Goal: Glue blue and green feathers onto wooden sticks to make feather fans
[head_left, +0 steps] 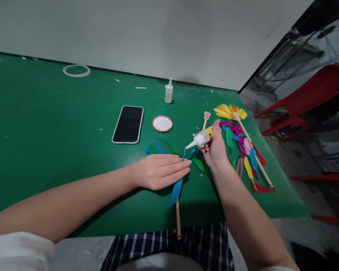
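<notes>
Phone (128, 124) and disc (162, 123) lie beyond left grip (159, 171), flat over blue feather (176, 193), right grip (217, 148) clamped on bottle (201, 139).

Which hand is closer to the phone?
Left. In the picture, the left hand lies below and right of the phone; the right hand is farther off to its right.

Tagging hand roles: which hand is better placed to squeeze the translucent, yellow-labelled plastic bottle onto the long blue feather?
Right, I'd judge: the right hand grips the bottle, its tapered white nozzle at or near the feather's narrow upper end. The left hand has its fingers across the feather.
</notes>
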